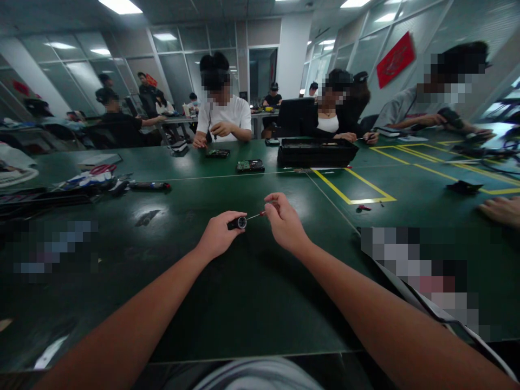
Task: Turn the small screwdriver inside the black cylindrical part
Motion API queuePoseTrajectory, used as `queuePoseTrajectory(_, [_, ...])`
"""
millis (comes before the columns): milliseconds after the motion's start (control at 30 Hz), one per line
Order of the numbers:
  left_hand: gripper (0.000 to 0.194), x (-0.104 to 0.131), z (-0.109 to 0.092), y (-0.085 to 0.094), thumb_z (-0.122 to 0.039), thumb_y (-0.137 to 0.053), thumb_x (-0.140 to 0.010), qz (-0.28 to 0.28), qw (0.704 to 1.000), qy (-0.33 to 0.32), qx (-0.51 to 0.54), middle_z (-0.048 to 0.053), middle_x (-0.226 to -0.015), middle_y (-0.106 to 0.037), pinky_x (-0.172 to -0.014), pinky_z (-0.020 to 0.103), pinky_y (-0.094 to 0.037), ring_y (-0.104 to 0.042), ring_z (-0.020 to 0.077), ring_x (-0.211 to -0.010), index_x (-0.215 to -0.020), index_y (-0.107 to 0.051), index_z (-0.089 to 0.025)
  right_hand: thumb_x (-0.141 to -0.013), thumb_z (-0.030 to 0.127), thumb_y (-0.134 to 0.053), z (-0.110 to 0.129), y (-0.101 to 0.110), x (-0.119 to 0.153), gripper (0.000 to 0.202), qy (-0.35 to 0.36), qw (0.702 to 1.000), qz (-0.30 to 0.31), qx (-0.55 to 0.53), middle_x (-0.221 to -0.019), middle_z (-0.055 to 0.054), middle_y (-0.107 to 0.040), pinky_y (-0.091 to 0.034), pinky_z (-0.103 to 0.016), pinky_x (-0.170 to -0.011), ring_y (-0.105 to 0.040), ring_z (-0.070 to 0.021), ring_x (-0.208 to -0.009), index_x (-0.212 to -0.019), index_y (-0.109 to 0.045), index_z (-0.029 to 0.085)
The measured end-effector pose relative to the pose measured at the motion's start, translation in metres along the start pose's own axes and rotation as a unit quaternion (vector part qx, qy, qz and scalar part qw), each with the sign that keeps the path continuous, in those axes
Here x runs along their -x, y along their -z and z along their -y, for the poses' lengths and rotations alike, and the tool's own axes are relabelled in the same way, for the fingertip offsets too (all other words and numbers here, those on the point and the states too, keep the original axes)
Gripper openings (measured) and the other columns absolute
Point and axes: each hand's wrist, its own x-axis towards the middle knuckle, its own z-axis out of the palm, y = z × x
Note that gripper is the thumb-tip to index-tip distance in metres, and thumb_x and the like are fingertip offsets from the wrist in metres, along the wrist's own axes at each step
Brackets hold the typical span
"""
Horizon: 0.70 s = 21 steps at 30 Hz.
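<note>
Above the green tabletop, my left hand [219, 234] is closed around a short black cylinder [236, 223]. Its round, silver-rimmed end faces me and looks like the head of a small flashlight. My right hand [281, 221] pinches the red handle of a thin screwdriver [255, 216] between thumb and fingers. The screwdriver's metal shaft points left toward the cylinder's rim. Whether the tip touches the rim is too small to tell. The fingers hide part of the cylinder's body and most of the screwdriver's handle.
A longer black cylinder [149, 186] lies on the left near a pile of cables and tools [103, 176]. Ahead are an opened device with a green circuit board [250, 165] and a long black box [317, 153]. A tablet-like panel [406, 276] is at right. Several people sit around.
</note>
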Motion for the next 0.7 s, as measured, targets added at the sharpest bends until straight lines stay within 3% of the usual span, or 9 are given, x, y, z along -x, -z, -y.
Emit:
queuePoseTrajectory(167, [0.042,0.001,-0.003,0.002,-0.011,-0.073,-0.083,-0.008,0.999,-0.05,-0.013,0.005,-0.122,-0.072,-0.107,0.042,-0.049,-0.065,0.0217,-0.116,-0.123,-0.071,-0.023,-0.091,0.049,-0.055,-0.011,-0.005,-0.007,0.027,-0.06,0.987,-0.03,-0.147,-0.079,-0.002,-0.064,-0.05,-0.033,-0.07,-0.06,-0.0175,-0.072,-0.088,-0.058,0.022])
queuePoseTrajectory(300, [0.043,-0.001,-0.004,0.002,-0.011,-0.069,-0.087,-0.027,0.997,-0.049,-0.049,0.006,-0.127,-0.069,-0.11,0.043,-0.048,-0.063,0.0222,-0.12,-0.128,-0.068,-0.024,-0.091,0.051,-0.053,-0.023,-0.003,-0.013,0.029,-0.144,0.961,-0.122,-0.201,-0.075,-0.001,-0.059,-0.051,-0.032,-0.063,-0.056,-0.0159,-0.065,-0.083,-0.056,0.024])
queuePoseTrajectory(400, [0.044,-0.002,-0.003,0.002,-0.01,-0.07,-0.085,-0.004,0.998,-0.019,-0.062,0.006,-0.128,-0.069,-0.109,0.044,-0.049,-0.063,0.023,-0.119,-0.127,-0.069,-0.023,-0.092,0.05,-0.053,-0.024,-0.002,-0.013,0.027,-0.13,0.966,-0.129,-0.183,-0.077,-0.001,-0.06,-0.051,-0.031,-0.065,-0.057,-0.0161,-0.068,-0.086,-0.057,0.024])
queuePoseTrajectory(567, [0.047,-0.002,-0.005,0.001,-0.01,-0.071,-0.084,0.005,0.998,-0.012,-0.061,0.006,-0.127,-0.069,-0.11,0.044,-0.048,-0.063,0.024,-0.12,-0.128,-0.067,-0.025,-0.094,0.049,-0.052,-0.014,-0.004,-0.006,0.027,-0.07,0.985,-0.084,-0.135,-0.078,-0.001,-0.063,-0.05,-0.032,-0.069,-0.06,-0.0165,-0.072,-0.091,-0.058,0.023])
queuePoseTrajectory(700, [0.04,-0.002,-0.009,0.001,-0.012,-0.074,-0.082,0.003,0.998,0.024,-0.053,0.005,-0.117,-0.072,-0.101,0.043,-0.052,-0.066,0.0249,-0.11,-0.12,-0.069,-0.023,-0.096,0.048,-0.051,-0.007,-0.004,-0.002,0.026,-0.044,0.992,-0.066,-0.094,-0.079,-0.002,-0.066,-0.049,-0.033,-0.07,-0.062,-0.017,-0.072,-0.094,-0.059,0.023])
